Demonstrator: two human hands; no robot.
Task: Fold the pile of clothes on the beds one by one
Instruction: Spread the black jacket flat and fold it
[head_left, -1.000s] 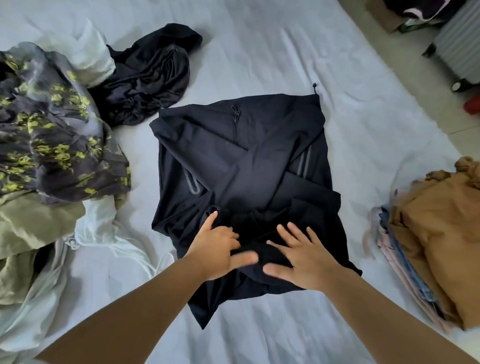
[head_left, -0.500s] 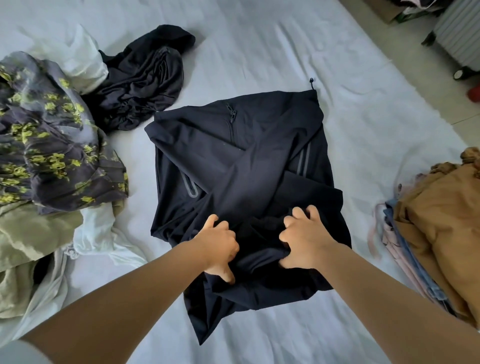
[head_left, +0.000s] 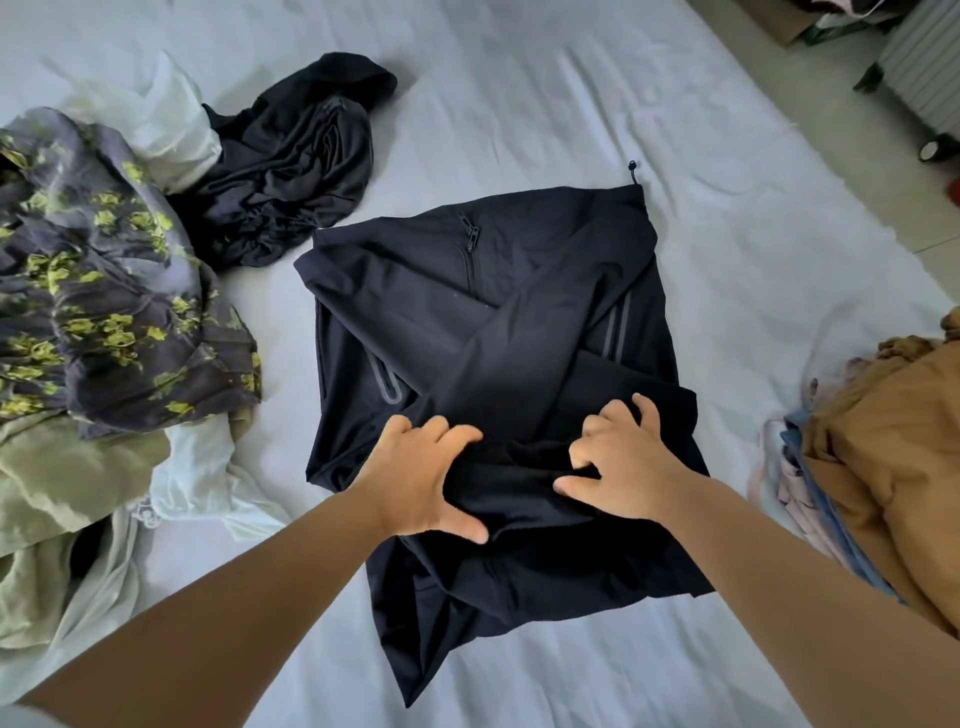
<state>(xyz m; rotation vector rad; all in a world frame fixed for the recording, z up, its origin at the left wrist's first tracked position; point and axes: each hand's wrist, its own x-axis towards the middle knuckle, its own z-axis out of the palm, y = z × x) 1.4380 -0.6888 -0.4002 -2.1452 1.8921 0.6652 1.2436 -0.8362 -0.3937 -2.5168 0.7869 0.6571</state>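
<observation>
A black jacket (head_left: 498, 332) lies on the white bed sheet (head_left: 519, 104), its sleeves folded across the body and a zip pocket facing up. My left hand (head_left: 423, 480) sits on the near part of the jacket with its fingers curled into a bunch of the dark fabric and its thumb spread toward me. A little to the right, my right hand (head_left: 621, 465) grips the same bunched fabric with bent fingers and thumb. The near hem of the jacket hangs rumpled below both hands.
Unfolded clothes are heaped at the left: a dark floral garment (head_left: 104, 291), an olive one (head_left: 57, 483), white pieces (head_left: 197, 467) and a crumpled black garment (head_left: 296, 166). A folded stack topped by a tan garment (head_left: 893, 467) sits at the right edge. The floor and a suitcase (head_left: 924, 67) are at the far right.
My hands lay flat with spread fingers on the jacket one second ago. They then curled into the fabric, and now hold it bunched near the jacket's middle.
</observation>
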